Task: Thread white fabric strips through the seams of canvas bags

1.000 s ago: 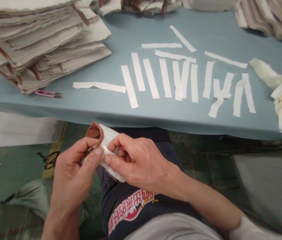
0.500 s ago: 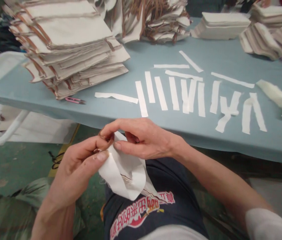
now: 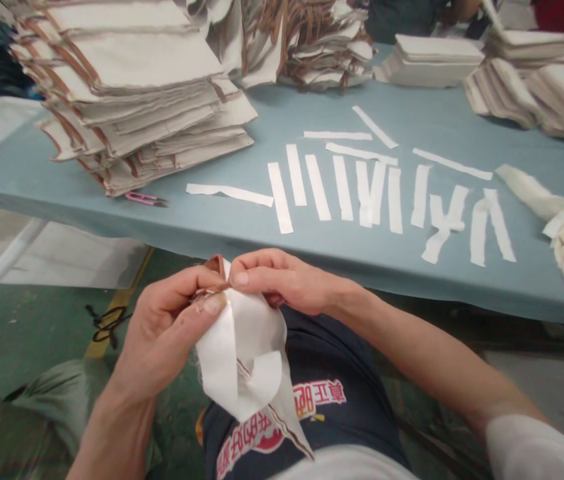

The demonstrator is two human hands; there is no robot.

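A white fabric piece [image 3: 257, 327] with brown edging hangs between my hands, above my lap and in front of the table edge. My left hand [image 3: 167, 327] pinches its brown-edged top between thumb and index finger. Close beside it, my right hand [image 3: 287, 280] also pinches the upper edge, thumb on top. The fingertips of both hands nearly touch. A loose white flap curls below them, and a brown-striped end hangs over the dark printed apron [image 3: 352, 373]. The other fingers of my right hand are partly hidden behind the cloth.
Several white strips [image 3: 345, 187] lie on the blue table [image 3: 162, 223]. Pink-handled snips [image 3: 146, 199] lie by a tall stack of brown-edged fabric [image 3: 147, 60]. Folded cloth stacks [image 3: 437, 60] stand at the back right. A crumpled pale strip [image 3: 537, 193] lies at the right.
My right hand has straightened its curled index finger and pinches nearer my left fingertips. The brown edging now stands up above the fingers, and the fabric hangs lower. The view has shifted slightly.
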